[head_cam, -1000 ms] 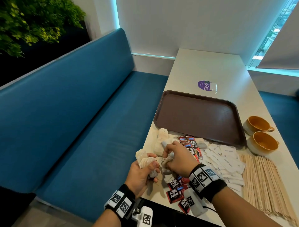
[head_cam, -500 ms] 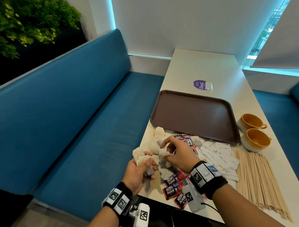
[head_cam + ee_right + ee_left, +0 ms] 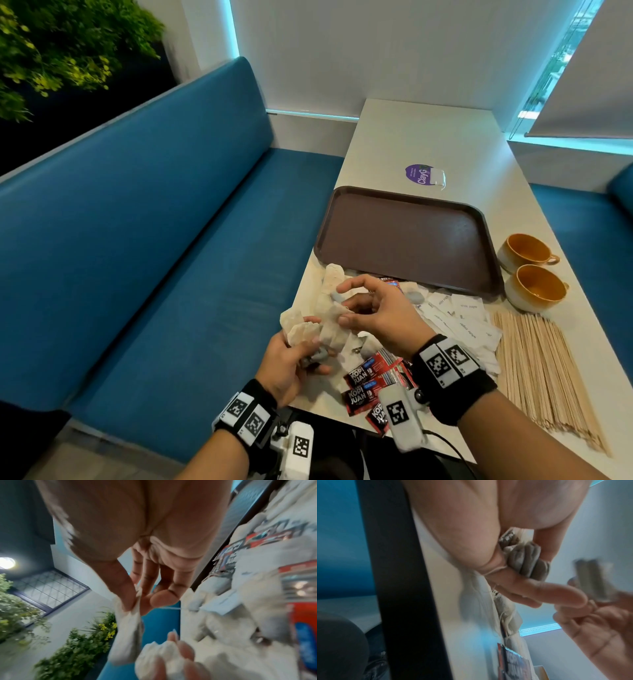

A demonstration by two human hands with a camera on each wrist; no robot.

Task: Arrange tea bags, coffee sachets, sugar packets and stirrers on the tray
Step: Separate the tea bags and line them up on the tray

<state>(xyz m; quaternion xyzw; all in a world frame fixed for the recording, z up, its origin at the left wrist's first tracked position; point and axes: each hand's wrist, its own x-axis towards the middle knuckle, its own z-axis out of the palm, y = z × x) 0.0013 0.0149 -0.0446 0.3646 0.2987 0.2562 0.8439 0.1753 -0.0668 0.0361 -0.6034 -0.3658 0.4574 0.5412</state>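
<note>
Left hand (image 3: 291,359), lower centre of the head view: fingers curling round a bunch of tea bags (image 3: 301,330), several pressed together in the palm, their strings trailing over the thumb in the left wrist view.

Right hand (image 3: 376,315), just right of it: now lifting clear of the heap, thumb and forefinger pinching the top edge of a single tea bag (image 3: 126,626), the other fingers spreading loosely. Half a second ago this hand was lying lower, digging among the loose bags; it is now bringing one across to the left hand's bunch. Judgement: gathering is going on bag by bag, and no placing has begun.

Loose tea bags (image 3: 332,274), above the hands on the tabletop (image 3: 428,137): some are lying by the near left corner of the tray.

Coffee sachets (image 3: 373,373), red, below the right hand: lying scattered near the tabletop's edge.

Sugar packets (image 3: 459,315), white, right of the hand: lying in an overlapping spread.

Stirrers (image 3: 537,370), lower right: lying in a loose fan.

Tray (image 3: 407,236), centre: brown, nothing lying on it.

Two cups (image 3: 534,287), right of the tray.
</note>
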